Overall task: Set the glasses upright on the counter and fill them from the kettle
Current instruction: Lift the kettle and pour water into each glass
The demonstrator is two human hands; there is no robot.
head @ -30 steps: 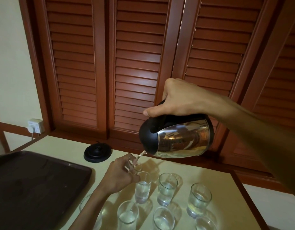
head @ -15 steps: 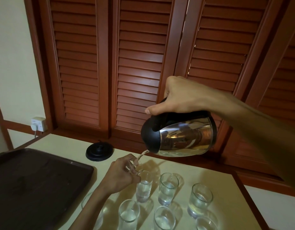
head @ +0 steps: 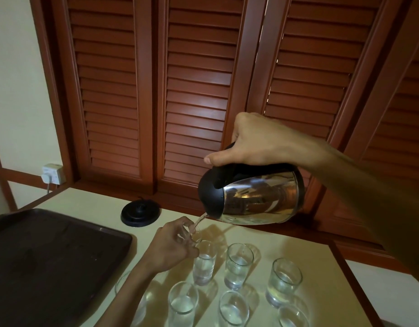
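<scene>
Head view: the right hand grips the black handle of a polished steel kettle with a black lid and spout, fingers curled over the top and thumb stretched forward along it. The kettle is tilted spout-down to the left, above the back of a pale cream counter with a reddish wooden edge. A thin stream of water falls from the spout into a small clear glass that the left hand holds with its fingers curled round it, raised off the counter just under the spout; how full it is cannot be told.

Below it stand upright clear drinking glasses, each partly filled with water: one just beside the left hand's fingers, one to its right, one further right, and a nearer row of two, with another cut off at the lower edge. One more glass is mostly hidden behind the left forearm.

A dark brown rectangular tray lies on the counter's left side. The round black kettle base sits at the back, near the tray's far corner. A white wall socket with a plug is on the left wall. Red-brown louvred wooden shutters fill the background.
</scene>
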